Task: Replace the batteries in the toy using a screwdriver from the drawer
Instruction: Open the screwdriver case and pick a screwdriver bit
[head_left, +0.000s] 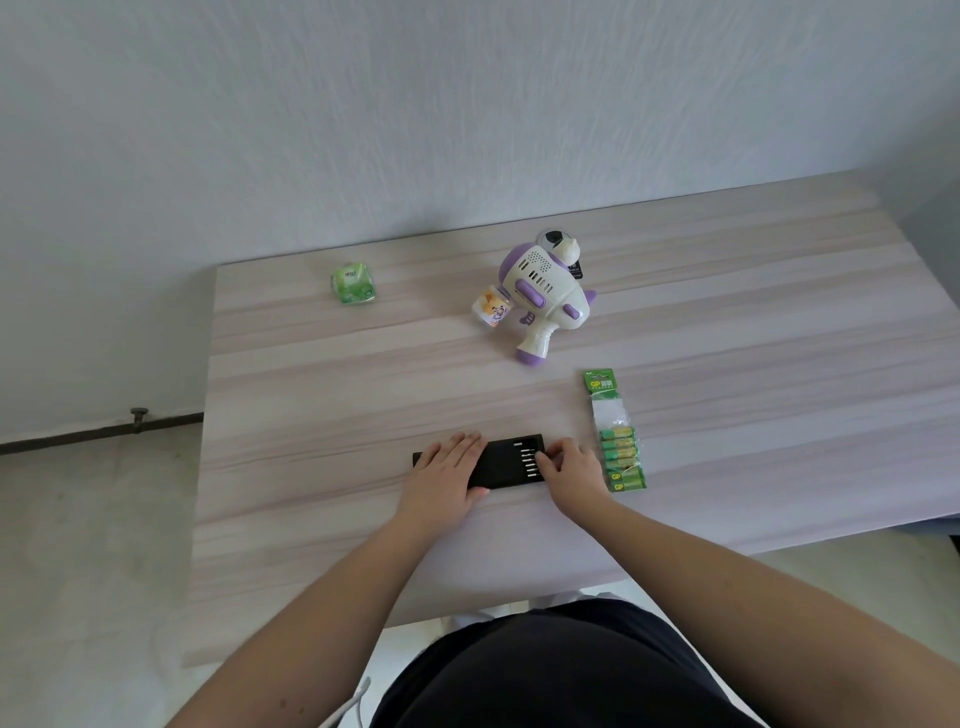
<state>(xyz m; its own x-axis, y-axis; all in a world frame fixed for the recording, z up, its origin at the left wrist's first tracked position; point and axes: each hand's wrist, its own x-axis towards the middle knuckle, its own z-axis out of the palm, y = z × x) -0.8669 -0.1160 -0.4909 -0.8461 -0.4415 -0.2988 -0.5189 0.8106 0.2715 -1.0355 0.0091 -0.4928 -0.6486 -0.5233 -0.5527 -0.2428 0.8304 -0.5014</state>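
Wood-grain table (322, 374) meets a white wall (363, 114); grey floor (78, 545) beside.

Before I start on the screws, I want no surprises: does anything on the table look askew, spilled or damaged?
Nothing looks spilled or broken. The toy lies on its side, with its small bottle tipped sideways too. The battery pack has an opened, empty upper section. Both hands, left and right, rest on the black bit case.
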